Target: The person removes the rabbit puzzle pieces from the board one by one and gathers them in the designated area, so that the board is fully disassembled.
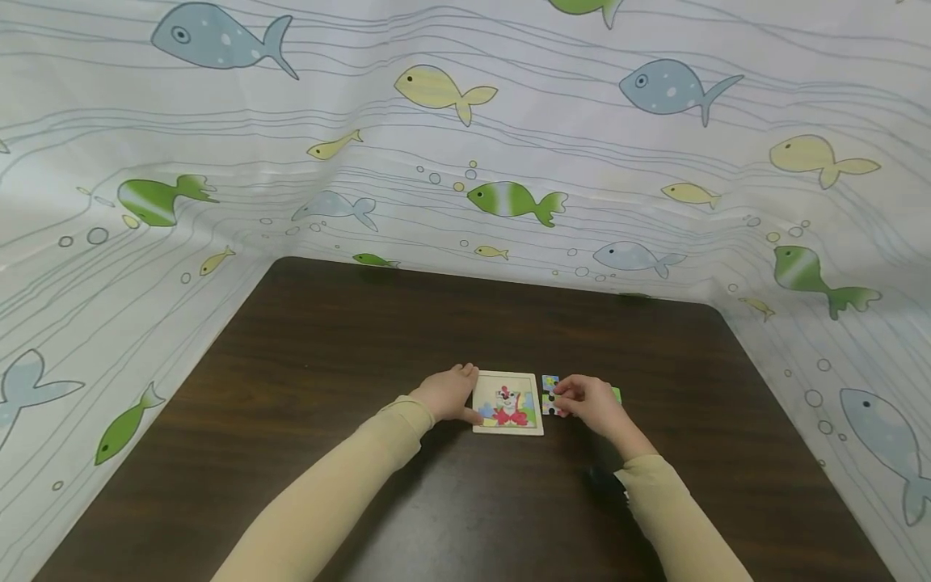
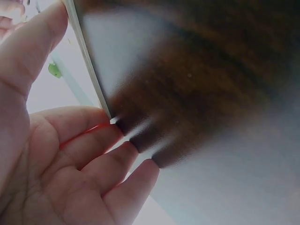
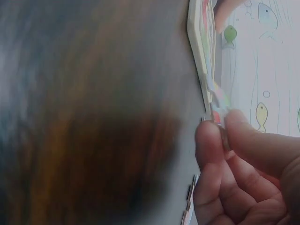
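Observation:
A square jigsaw tray (image 1: 540, 416) with a pale wooden rim lies on the table, showing a partly assembled picture of a white and red cartoon animal. My left hand (image 1: 445, 394) is at the tray's left side; in the left wrist view the thumb and index finger touch the tray's edge (image 2: 89, 58), fingers fairly straight. Just right of the tray, my right hand (image 1: 595, 406) pinches a small puzzle piece (image 3: 216, 116) between thumb and forefinger; the fingertips cover much of it. Loose puzzle pieces (image 1: 549, 381) lie between the tray and the right hand.
A green piece (image 1: 617, 394) shows partly behind the right hand. The dark wooden table (image 1: 349, 339) extends around the tray. A white sheet with printed fish (image 1: 407, 234) hangs along its back and sides.

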### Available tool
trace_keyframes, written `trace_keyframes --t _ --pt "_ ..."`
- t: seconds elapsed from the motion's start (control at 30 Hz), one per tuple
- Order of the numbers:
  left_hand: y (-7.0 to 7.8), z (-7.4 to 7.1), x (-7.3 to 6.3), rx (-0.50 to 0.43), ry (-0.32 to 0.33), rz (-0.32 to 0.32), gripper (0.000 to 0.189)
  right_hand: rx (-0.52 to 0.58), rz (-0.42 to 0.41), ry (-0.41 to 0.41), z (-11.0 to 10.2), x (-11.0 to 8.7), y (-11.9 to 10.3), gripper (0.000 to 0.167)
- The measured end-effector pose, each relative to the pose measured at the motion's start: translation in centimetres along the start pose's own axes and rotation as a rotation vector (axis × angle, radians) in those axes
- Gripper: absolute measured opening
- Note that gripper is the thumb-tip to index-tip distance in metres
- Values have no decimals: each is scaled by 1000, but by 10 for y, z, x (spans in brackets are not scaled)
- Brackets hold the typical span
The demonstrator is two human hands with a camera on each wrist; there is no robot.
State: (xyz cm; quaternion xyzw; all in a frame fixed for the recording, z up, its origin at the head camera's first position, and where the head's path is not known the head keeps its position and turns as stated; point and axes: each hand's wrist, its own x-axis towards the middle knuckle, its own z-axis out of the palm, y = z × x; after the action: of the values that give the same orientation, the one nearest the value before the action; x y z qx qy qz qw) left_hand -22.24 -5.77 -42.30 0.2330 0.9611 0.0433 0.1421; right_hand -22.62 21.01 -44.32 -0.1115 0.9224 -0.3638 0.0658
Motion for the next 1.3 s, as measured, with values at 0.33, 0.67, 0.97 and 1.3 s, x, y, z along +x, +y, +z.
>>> trace_keyframes --t 0.33,0.67,0.97,1.3 --pt "-1 -2 -1 -24 10 2 90 -109 17 8 -1 2 4 10" --pt "0 3 2 -14 6 4 91 -163 38 11 4 4 5 9" --pt "1 0 1 -6 12 7 90 -159 69 4 2 5 4 9" --pt "0 0 1 -18 1 6 91 -126 23 36 4 5 0 14"
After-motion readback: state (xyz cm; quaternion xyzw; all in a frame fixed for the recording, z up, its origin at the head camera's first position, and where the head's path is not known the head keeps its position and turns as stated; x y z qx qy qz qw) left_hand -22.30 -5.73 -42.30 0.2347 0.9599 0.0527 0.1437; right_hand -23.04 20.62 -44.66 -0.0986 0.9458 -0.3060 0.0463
